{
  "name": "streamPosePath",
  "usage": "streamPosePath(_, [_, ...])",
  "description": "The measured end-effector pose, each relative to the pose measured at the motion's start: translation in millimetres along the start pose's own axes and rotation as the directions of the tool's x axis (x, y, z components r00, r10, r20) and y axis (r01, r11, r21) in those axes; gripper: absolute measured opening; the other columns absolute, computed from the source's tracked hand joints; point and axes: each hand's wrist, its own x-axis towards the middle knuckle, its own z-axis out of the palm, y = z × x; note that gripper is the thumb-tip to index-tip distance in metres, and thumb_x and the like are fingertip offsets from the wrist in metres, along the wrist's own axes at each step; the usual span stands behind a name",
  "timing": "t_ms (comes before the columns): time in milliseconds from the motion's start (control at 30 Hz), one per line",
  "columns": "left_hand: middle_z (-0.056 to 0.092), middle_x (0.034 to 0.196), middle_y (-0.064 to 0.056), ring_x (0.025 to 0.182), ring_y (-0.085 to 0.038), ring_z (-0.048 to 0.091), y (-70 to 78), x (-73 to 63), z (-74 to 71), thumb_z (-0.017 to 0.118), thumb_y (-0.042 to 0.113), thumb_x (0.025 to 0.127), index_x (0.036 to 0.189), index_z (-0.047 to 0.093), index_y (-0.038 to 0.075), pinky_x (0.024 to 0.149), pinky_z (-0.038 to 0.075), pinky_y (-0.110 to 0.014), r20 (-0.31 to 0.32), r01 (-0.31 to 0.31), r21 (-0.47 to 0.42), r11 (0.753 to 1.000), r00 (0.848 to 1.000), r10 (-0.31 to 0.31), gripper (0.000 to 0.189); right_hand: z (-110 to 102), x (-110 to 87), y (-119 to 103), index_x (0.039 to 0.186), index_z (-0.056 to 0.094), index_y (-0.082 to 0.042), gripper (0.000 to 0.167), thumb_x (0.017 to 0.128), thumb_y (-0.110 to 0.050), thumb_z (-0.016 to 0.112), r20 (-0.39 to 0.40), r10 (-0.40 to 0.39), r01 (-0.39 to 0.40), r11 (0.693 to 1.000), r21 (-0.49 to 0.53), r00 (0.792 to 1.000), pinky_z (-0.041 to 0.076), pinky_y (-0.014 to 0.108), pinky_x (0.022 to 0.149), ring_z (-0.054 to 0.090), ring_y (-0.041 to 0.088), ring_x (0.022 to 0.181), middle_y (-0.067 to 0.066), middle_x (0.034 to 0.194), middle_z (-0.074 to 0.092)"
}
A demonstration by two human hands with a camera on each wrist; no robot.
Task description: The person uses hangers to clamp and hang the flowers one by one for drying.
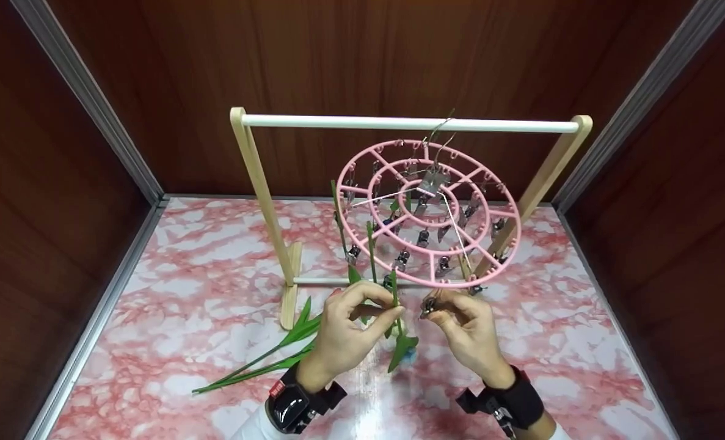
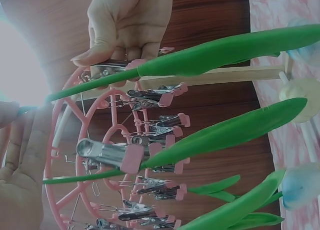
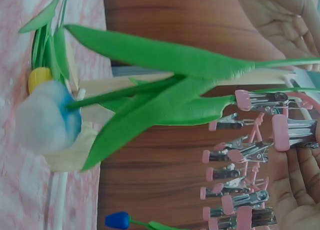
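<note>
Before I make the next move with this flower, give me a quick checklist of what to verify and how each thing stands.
1. Left hand pinches the stem of the green-leaved, white-and-blue artificial tulip: ok.
2. Tulip hangs bloom-down: ok.
3. Right hand holds a silver metal clip with pink tips: ok.
4. Stem sits inside that clip: not ok; the two are apart.
5. Clip's jaws are spread wide enough for the stem: cannot tell.
6. Round pink plastic rack hangs from the white horizontal bar: ok.
</note>
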Motion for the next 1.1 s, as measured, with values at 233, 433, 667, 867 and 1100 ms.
streamPosePath(233, [0.074,0.092,-0.014,0.083,-0.009,0.072,-2.2,2.2,1.3,0.082,-0.001,0.088,0.098,0.070,0.001,0.072,0.067,-0.027,0.005,0.013,0.009,1.000,1.000,-0.013,0.015,9.7,2.3,-0.5,0.099,0.072,0.015,0.026,0.077,0.028,0.067,0.002,-0.037,0.037,0.999,-0.004,0.999,0.065,0.020,0.076,0.075,0.005,0.084,0.018,0.091,0.077])
streamPosePath(433, [0.074,0.092,-0.014,0.080,-0.010,0.072,-4.7,4.0,2.6,0.081,0.000,0.089,0.098,0.070,0.001,0.070,0.067,-0.027,0.003,0.015,0.001,1.000,1.000,-0.015,0.014,16.9,2.5,-0.5,0.100,0.073,0.015,0.018,0.083,0.019,0.071,-0.016,-0.047,0.048,0.998,0.043,0.999,0.064,0.021,0.074,0.075,0.007,0.081,0.015,0.092,0.080])
streamPosePath(667, [0.073,0.096,-0.017,0.083,-0.010,0.071,-5.4,6.3,3.7,0.079,-0.001,0.090,0.100,0.070,-0.001,0.072,0.068,-0.028,0.011,0.009,-0.025,1.000,1.000,-0.008,0.014,20.8,3.9,2.3,0.106,0.076,0.010,0.026,0.083,0.020,0.071,-0.046,-0.091,0.092,0.995,0.033,0.995,0.063,0.019,0.082,0.076,0.004,0.091,0.003,0.104,0.082])
streamPosePath(867, [0.074,0.097,-0.016,0.081,-0.017,0.074,-4.5,8.9,6.0,0.080,-0.001,0.089,0.100,0.070,-0.001,0.073,0.068,-0.027,0.002,-0.008,-0.010,1.000,1.000,0.008,0.014,22.9,5.0,2.4,0.103,0.076,0.010,0.030,0.077,0.025,0.071,-0.052,-0.089,0.087,0.996,-0.035,0.995,0.061,0.018,0.087,0.075,0.002,0.093,-0.004,0.104,0.082])
streamPosePath(1100, [0.076,0.095,-0.015,0.083,-0.020,0.074,-5.2,11.6,6.2,0.083,0.000,0.087,0.098,0.072,0.000,0.073,0.067,-0.026,-0.014,-0.018,0.009,1.000,1.000,0.018,0.015,22.6,4.5,3.7,0.106,0.076,0.009,0.033,0.075,0.020,0.076,-0.030,-0.099,0.095,0.989,-0.113,0.995,0.061,0.019,0.094,0.075,0.002,0.103,0.003,0.110,0.081])
